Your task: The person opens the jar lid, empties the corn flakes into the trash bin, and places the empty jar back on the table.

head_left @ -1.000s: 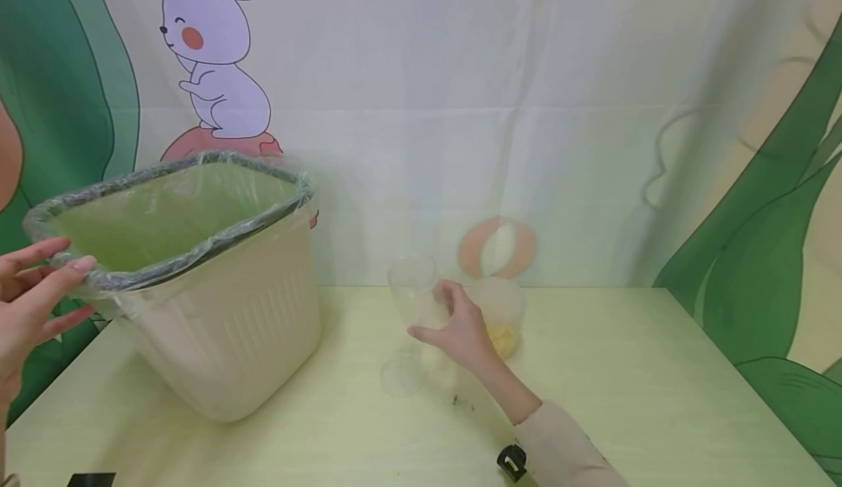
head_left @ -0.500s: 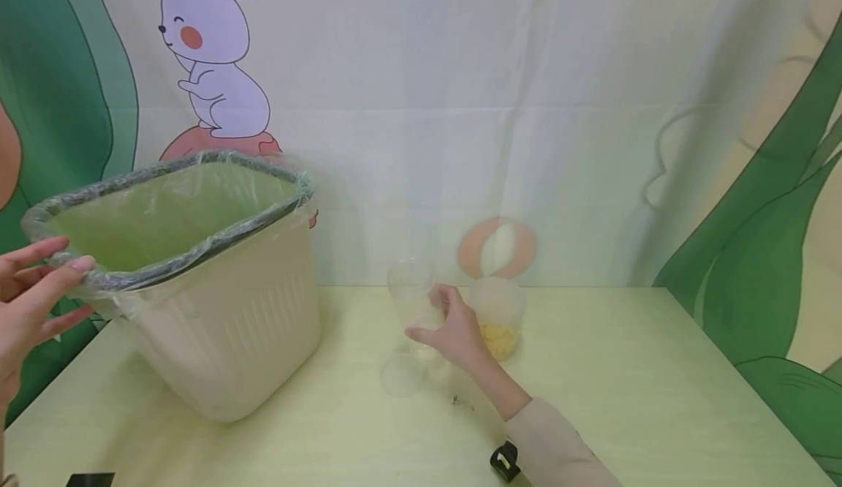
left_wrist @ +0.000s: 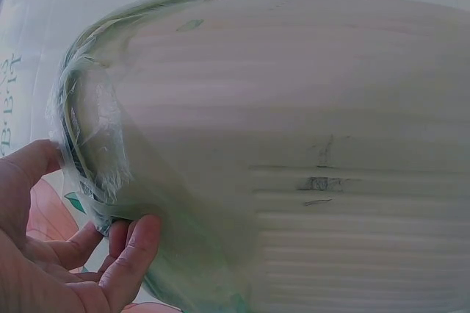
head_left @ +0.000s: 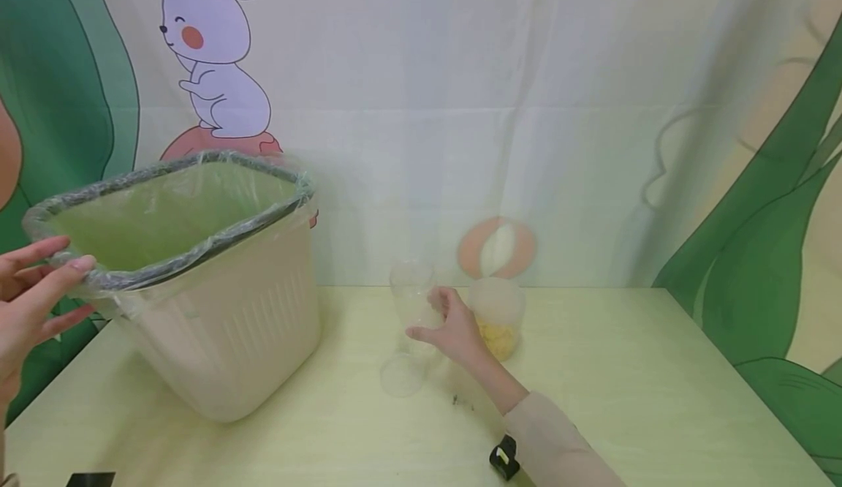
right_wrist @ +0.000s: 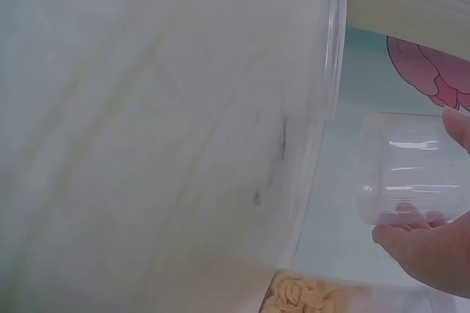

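Observation:
A cream plastic bin point(head_left: 224, 341) lined with a green bag stands tilted on the pale green table point(head_left: 658, 399) at the left. My left hand point(head_left: 46, 282) holds its near rim, thumb on top and fingers under the edge point(left_wrist: 125, 239). The bin's ribbed wall point(left_wrist: 330, 144) fills the left wrist view. A clear stemmed plastic glass point(head_left: 409, 286) stands at the table's middle. My right hand point(head_left: 447, 322) wraps its fingers round the glass bowl point(right_wrist: 400, 173). Its foot rests on the table.
Just behind the right hand stands a clear tub point(head_left: 503, 315) with yellow flakes point(right_wrist: 308, 298) in it. A printed curtain hangs right behind the table. Some dark specks point(head_left: 460, 401) lie near my right forearm. A black object point(head_left: 90, 479) shows at the bottom left.
My right hand has shifted slightly left and closer round the glass. The left hand and the bin have not moved.

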Demonstrator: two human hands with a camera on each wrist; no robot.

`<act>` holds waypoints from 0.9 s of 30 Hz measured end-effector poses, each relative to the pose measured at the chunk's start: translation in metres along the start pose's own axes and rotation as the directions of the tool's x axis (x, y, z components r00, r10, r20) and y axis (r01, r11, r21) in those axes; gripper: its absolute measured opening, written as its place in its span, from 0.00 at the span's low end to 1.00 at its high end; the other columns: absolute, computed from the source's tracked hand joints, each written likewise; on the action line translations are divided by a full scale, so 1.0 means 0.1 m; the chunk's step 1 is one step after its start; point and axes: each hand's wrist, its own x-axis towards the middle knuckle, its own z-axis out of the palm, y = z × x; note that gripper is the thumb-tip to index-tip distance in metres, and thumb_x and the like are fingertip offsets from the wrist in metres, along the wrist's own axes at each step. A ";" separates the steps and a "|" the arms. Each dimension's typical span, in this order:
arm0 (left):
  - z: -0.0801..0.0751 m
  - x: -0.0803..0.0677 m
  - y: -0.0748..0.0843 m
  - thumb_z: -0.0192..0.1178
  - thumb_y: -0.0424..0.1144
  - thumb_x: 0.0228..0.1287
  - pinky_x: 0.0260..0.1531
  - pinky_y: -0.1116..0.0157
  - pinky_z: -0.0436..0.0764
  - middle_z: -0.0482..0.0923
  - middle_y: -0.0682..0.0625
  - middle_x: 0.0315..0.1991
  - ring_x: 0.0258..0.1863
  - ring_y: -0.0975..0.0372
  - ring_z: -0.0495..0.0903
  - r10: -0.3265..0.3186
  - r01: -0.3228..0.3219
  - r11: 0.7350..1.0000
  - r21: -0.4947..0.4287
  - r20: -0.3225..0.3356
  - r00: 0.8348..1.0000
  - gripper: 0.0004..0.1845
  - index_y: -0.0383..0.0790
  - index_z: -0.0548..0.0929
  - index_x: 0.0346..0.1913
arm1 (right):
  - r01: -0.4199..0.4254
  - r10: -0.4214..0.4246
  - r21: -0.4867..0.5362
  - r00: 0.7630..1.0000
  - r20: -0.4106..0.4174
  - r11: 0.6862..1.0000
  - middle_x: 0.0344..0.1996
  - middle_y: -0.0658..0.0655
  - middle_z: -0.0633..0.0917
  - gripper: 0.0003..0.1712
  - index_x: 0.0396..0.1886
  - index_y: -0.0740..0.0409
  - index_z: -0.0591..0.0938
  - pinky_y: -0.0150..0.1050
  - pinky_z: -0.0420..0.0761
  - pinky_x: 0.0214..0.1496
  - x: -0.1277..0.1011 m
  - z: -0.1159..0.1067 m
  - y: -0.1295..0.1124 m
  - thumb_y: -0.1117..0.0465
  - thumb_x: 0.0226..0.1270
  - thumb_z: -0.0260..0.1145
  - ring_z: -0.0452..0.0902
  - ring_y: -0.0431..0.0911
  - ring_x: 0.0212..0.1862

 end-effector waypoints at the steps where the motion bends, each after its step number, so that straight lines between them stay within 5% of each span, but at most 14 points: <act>1: -0.01 0.02 -0.03 0.56 0.37 0.62 0.17 0.83 0.73 0.67 0.62 0.29 0.28 0.76 0.68 -0.001 0.001 1.000 0.005 -0.001 1.000 0.15 0.67 0.70 0.42 | -0.005 0.005 0.002 1.000 0.003 1.000 0.58 0.63 0.72 0.44 0.60 0.65 0.63 0.47 0.64 0.64 0.00 0.00 0.00 0.60 0.45 0.75 0.63 0.56 0.63; 8: -0.06 0.17 -0.25 0.59 0.40 0.60 0.17 0.82 0.74 0.67 0.59 0.31 0.30 0.73 0.69 0.020 -0.019 0.999 0.033 -0.020 1.000 0.26 0.51 0.69 0.62 | -0.028 0.028 -0.003 1.000 0.013 1.000 0.57 0.62 0.74 0.40 0.58 0.62 0.66 0.49 0.66 0.62 0.03 0.03 0.03 0.59 0.45 0.75 0.64 0.57 0.62; 15: 0.02 -0.01 0.01 0.55 0.37 0.63 0.18 0.84 0.72 0.66 0.62 0.29 0.28 0.76 0.68 0.021 -0.020 0.999 0.036 -0.008 1.000 0.15 0.68 0.69 0.42 | -0.038 0.038 0.007 0.999 0.026 0.999 0.56 0.62 0.74 0.40 0.56 0.62 0.66 0.49 0.67 0.61 0.08 0.05 0.09 0.58 0.44 0.76 0.64 0.58 0.62; 19: 0.05 -0.08 0.09 0.54 0.37 0.64 0.19 0.85 0.72 0.67 0.64 0.29 0.28 0.77 0.68 0.026 -0.026 0.999 0.030 -0.002 1.000 0.15 0.67 0.69 0.41 | -0.055 0.055 0.004 0.998 0.026 0.998 0.56 0.62 0.74 0.41 0.57 0.63 0.66 0.49 0.69 0.60 0.09 0.05 0.11 0.58 0.44 0.76 0.66 0.58 0.60; 27: 0.01 -0.03 0.00 0.56 0.37 0.63 0.19 0.84 0.72 0.67 0.62 0.30 0.29 0.77 0.69 0.035 -0.035 0.999 0.000 0.008 0.999 0.15 0.66 0.71 0.45 | -0.084 0.084 0.000 0.996 0.036 0.996 0.56 0.63 0.73 0.41 0.58 0.64 0.65 0.50 0.70 0.58 0.09 0.06 0.11 0.59 0.45 0.75 0.66 0.59 0.59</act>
